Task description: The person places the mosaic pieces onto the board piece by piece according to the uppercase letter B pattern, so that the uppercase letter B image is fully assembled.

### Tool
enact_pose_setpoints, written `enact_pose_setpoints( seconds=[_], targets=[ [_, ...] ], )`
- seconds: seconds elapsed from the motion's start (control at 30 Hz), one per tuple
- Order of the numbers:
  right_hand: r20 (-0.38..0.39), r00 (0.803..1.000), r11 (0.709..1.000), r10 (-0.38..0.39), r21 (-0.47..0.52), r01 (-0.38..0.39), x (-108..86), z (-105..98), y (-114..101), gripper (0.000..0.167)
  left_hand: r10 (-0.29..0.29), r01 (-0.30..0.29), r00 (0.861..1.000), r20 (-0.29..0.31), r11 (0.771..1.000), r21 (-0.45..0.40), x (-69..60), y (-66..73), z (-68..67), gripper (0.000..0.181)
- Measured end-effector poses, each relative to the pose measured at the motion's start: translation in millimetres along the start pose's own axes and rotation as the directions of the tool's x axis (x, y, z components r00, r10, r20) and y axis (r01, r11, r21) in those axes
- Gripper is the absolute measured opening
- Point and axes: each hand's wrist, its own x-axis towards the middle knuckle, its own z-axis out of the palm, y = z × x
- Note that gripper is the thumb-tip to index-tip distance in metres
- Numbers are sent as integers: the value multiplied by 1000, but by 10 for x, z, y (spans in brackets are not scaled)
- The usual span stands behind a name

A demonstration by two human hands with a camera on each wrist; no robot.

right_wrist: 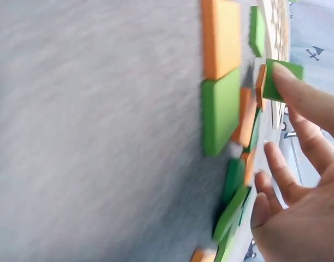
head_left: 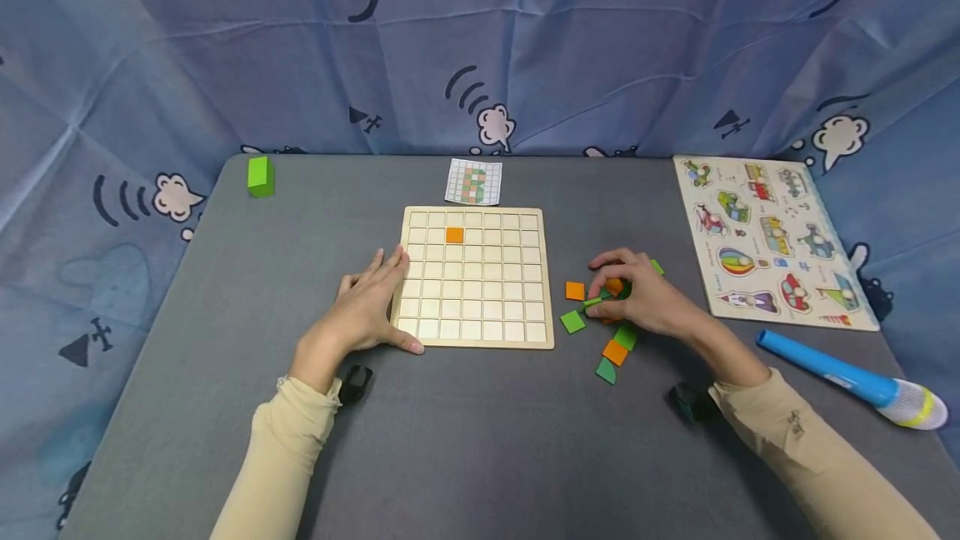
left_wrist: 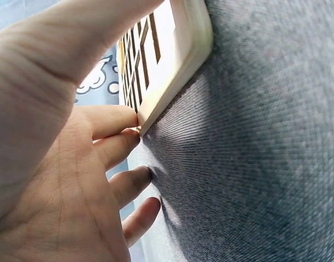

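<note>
A pale wooden grid board lies on the table, with one orange square tile in an upper cell. My left hand rests against the board's left side, fingers spread along the edge and thumb by the lower left corner. In the left wrist view, fingertips touch the board's rim. Over a loose pile of orange and green tiles right of the board, my right hand pinches a green square tile. The thumb covers part of that tile, and the hand hides part of the pile.
A small printed grid card lies behind the board. A green block stands at the back left. To the right are a picture puzzle board and a blue toy microphone. Patterned blue cloth hangs behind the table.
</note>
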Motion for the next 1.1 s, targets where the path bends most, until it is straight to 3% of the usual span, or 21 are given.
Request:
enact_pose_setpoints(
  seconds=[0.1, 0.33, 0.7, 1.1],
  targets=[
    [-43, 999, 999, 21, 36, -19, 116, 28, -53, 8, 1, -1, 1000, 1, 1000, -1, -3, 5, -3, 143],
    [-94, 993, 989, 65, 142, -51, 492, 209, -188, 20, -1, 1, 1000, 0, 1000, 0, 3, 4, -1, 143],
    [-175, 982, 986, 77, 157, -49, 1055, 561, -553, 17, -12, 11, 1000, 15, 1000, 13, 3, 8, -5, 144],
    [-217, 969, 979, 121, 187, -80, 1387, 739, -760, 13, -23, 23, 1000, 21, 1000, 0, 3, 37, -19, 144]
  ],
)
